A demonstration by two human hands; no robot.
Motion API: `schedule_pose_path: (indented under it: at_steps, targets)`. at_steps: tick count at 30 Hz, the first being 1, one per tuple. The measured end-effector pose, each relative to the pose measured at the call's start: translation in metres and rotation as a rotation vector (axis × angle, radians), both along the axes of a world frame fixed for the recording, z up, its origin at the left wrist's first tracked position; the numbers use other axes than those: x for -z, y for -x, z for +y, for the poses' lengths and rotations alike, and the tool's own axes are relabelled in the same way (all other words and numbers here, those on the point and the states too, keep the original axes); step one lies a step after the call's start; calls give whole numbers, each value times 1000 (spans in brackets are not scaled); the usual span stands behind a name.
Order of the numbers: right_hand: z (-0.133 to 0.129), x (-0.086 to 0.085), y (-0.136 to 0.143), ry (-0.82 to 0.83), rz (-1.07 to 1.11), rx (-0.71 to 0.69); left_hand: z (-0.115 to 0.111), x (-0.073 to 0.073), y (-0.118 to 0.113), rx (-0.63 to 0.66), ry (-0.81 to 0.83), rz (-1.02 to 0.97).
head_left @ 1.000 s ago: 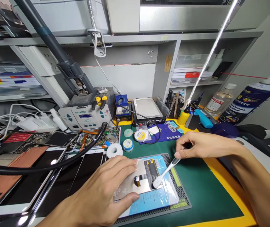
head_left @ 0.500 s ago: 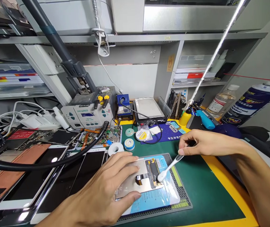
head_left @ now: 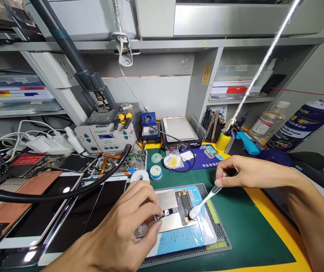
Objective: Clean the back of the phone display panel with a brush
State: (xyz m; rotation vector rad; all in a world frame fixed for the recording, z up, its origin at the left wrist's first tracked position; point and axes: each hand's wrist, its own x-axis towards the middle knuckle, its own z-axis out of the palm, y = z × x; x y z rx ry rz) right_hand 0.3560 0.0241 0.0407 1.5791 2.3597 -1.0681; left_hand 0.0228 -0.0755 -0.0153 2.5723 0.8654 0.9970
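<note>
A metal-backed screen panel [head_left: 169, 223] lies on a blue and white packet [head_left: 207, 226], which rests on a grey perforated pad [head_left: 224, 241]. Near the panel's right end is a dark strip with gold-coloured edges. My left hand [head_left: 130, 223] is over the panel's left part, thumb and index finger pinching the end of its black flex cable [head_left: 166, 213]. Fingers of my right hand [head_left: 230, 174] are closed round the dark handle of a white-headed brush [head_left: 207, 199]. Its rounded white head touches the lower right end of the dark strip.
Phones and screens [head_left: 105, 204] cover the left side, with a black hose [head_left: 51, 198] arching over them. Behind the pad are a solder spool [head_left: 155, 172], a white roll [head_left: 139, 176] and a heating plate [head_left: 180, 132]. Bottles [head_left: 269, 121] stand at the back right.
My left hand's fingers have drawn together from lying spread on the panel to a pinch on the flex cable. The brush stays at nearly the same spot.
</note>
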Motion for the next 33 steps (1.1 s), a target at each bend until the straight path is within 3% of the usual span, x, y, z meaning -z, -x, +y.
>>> schedule_pose_path:
  at_steps: [11,33]
  targets:
    - [-1,0,1,-13,11,-19,3,6,2,28,5,-64]
    - [-3,-1,3,-10,37,-19,5,3,3,78,20,-101]
